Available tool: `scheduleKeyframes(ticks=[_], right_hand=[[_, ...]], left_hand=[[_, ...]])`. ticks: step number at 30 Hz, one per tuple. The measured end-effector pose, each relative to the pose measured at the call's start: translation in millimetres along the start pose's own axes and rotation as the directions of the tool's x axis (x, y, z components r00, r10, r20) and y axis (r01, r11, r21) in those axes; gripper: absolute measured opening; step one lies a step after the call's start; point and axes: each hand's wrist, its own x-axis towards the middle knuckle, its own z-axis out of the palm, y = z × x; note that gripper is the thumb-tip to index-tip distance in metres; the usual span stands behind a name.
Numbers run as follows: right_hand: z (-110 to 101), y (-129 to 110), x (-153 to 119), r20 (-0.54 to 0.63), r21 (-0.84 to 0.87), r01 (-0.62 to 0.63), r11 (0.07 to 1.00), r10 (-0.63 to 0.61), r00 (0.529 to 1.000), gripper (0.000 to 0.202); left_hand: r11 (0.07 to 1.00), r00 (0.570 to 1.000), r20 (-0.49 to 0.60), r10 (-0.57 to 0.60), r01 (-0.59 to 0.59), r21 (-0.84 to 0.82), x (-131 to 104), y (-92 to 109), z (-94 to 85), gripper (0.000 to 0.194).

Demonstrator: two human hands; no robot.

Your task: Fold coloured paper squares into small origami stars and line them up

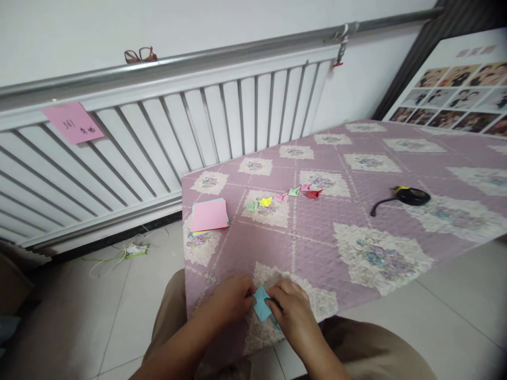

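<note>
A small folded piece of light blue paper [262,304] lies near the front edge of the patterned cloth. My left hand [234,296] pinches its left side between thumb and fingers. On the other side, my right hand [290,303] holds the right edge, thumb on top of the paper. Beyond the hands, several small folded paper pieces in green, yellow, pink and red form a row, among them a yellow one [265,201] and a red one [314,193]. A stack of square coloured sheets with a pink one [209,216] on top sits at the left.
A black object with a short cord [412,196] lies on the purple floral tablecloth [312,232] at the right. Behind the table are a white radiator [233,119] and a photo board [455,95]. A power strip [137,250] is on the floor at the left.
</note>
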Motion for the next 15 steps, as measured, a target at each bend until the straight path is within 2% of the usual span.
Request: scheduleKeyframes(ticks=[7, 15], right_hand=[[0.3, -3.7, -2.6, -0.014, -0.056, 0.050, 0.997, -0.051, 0.999, 0.007], [-4.4, 2.6, -2.9, 0.084, -0.034, 0.078, 0.996, -0.075, 0.994, 0.005]], left_hand=[[0.992, 0.992, 0.017, 0.126, -0.126, 0.004, -1.3, -1.5, -5.6, 0.016], [0.981, 0.984, 0.023, 0.176, -0.177, 0.085, -2.7, -7.6, -0.2, 0.012]])
